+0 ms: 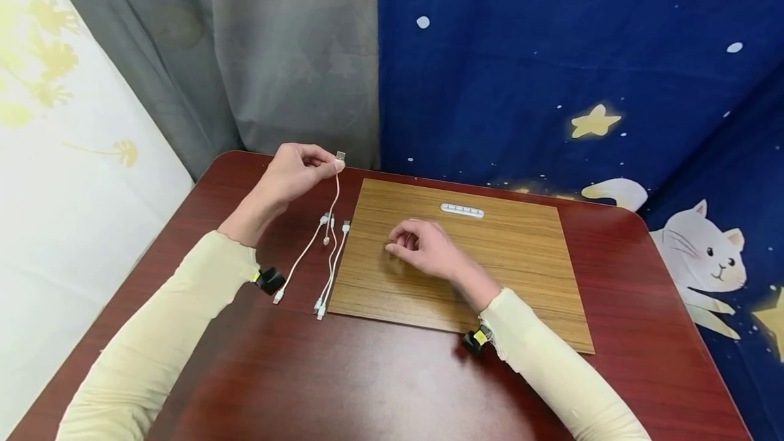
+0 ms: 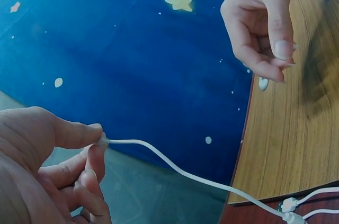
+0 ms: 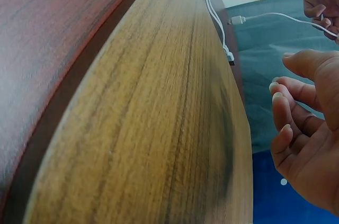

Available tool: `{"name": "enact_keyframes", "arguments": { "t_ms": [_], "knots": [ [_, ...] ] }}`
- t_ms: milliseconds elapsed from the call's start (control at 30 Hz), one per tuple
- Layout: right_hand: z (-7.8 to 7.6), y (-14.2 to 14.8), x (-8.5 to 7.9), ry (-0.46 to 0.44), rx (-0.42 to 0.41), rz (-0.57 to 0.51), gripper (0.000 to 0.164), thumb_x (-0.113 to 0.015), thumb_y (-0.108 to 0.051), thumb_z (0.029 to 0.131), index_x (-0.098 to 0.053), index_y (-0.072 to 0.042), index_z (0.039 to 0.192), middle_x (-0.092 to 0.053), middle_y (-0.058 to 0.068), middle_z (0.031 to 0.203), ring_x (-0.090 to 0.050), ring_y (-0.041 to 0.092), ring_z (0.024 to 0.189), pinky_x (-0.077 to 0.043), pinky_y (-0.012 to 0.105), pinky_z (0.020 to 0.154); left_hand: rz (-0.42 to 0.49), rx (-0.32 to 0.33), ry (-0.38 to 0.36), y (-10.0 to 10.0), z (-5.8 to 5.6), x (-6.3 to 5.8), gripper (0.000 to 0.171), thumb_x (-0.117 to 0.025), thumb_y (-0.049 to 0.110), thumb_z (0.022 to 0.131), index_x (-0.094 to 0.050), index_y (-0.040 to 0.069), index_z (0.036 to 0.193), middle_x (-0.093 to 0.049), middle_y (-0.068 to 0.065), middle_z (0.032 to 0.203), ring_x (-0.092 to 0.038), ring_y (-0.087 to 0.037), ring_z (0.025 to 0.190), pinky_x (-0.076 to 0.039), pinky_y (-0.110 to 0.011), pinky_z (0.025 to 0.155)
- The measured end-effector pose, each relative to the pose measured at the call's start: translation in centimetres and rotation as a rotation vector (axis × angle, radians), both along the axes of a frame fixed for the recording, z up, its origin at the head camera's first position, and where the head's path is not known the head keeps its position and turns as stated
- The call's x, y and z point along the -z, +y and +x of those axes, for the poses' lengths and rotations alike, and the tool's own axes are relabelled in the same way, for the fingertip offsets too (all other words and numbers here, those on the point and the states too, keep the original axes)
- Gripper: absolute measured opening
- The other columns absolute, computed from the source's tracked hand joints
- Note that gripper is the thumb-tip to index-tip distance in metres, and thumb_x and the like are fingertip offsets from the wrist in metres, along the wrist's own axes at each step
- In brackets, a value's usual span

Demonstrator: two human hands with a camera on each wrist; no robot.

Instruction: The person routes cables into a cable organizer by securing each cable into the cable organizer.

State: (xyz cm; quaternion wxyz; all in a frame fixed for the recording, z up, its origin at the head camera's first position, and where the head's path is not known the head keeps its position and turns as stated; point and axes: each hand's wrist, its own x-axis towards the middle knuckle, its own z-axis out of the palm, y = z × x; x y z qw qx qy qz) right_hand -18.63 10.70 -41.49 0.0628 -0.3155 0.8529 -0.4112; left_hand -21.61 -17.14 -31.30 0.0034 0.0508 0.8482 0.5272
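Between the thumb and fingers of my left hand (image 1: 294, 170) I pinch one end of a white cable (image 2: 185, 174), lifted beyond the left edge of the wooden board (image 1: 490, 257); its other end dangles. Three more cables (image 1: 346, 226) lie left of the board. My right hand (image 1: 425, 249), loosely curled and grasping nothing, hovers above the board, nearer me than the white slotted strip (image 1: 462, 210) on it.

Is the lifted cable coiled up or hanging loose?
Hanging loose: below the left grip, the cable runs down in one gentle curve, without loops.
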Motion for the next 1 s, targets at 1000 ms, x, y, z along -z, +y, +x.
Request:
{"name": "enact_keyframes", "arguments": {
  "t_ms": [1000],
  "knots": [
    [-1.1,-6.2,0.1,0.072,-0.054,0.025,0.029,-0.079,-0.013,0.092,-0.072,0.003,0.115,-0.063,0.005,0.092,-0.060,0.013,0.078,-0.049,0.024,0.071,0.091,0.043,0.014,1.4,0.2,-0.9,0.022,-0.077,0.025,0.093,-0.077,0.004,0.099,-0.070,-0.005,0.090,-0.057,-0.023,0.094,-0.044,-0.035,0.085]
  ]
}}
